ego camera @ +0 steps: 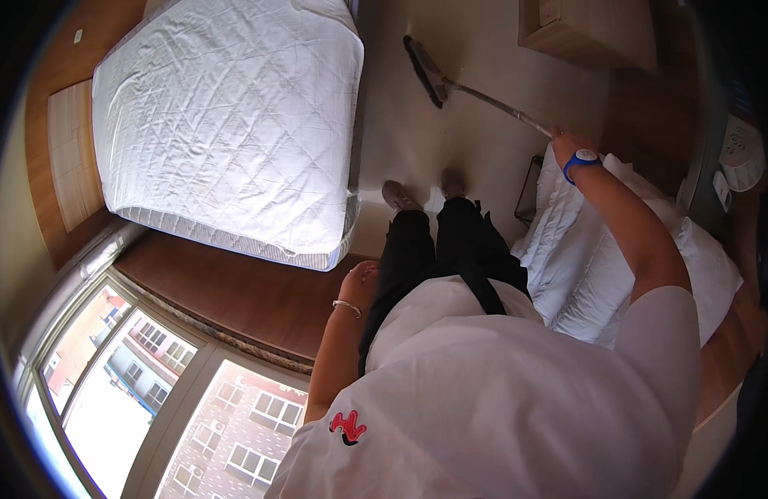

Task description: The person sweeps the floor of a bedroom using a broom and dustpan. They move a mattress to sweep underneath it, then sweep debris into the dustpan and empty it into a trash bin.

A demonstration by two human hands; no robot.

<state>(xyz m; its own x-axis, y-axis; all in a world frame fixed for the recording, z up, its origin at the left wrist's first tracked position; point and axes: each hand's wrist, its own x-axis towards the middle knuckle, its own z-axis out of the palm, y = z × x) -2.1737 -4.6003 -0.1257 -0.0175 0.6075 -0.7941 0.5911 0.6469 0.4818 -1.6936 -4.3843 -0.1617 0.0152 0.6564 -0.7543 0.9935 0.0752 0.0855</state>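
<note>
My right hand [566, 145] grips the upper end of the metal handle of a floor broom [493, 101], right of my feet. The broom's head, with dark bristles, rests on the pale floor ahead of me, between the bed and a wooden cabinet. My left hand [360, 280] hangs beside my left thigh, near the mattress corner; its fingers look curled, and whether anything is inside them cannot be seen. A bare mattress with a white quilted cover [234, 125] lies at the left. White bedding [583, 262] is heaped at my right, below my right forearm.
A light wooden cabinet [586, 37] stands at the upper right. Behind the mattress are a wooden headboard panel [75, 156] and a brown wooden ledge [234, 293] under the windows [128, 362]. A dark-framed object [530, 187] stands beside the bedding.
</note>
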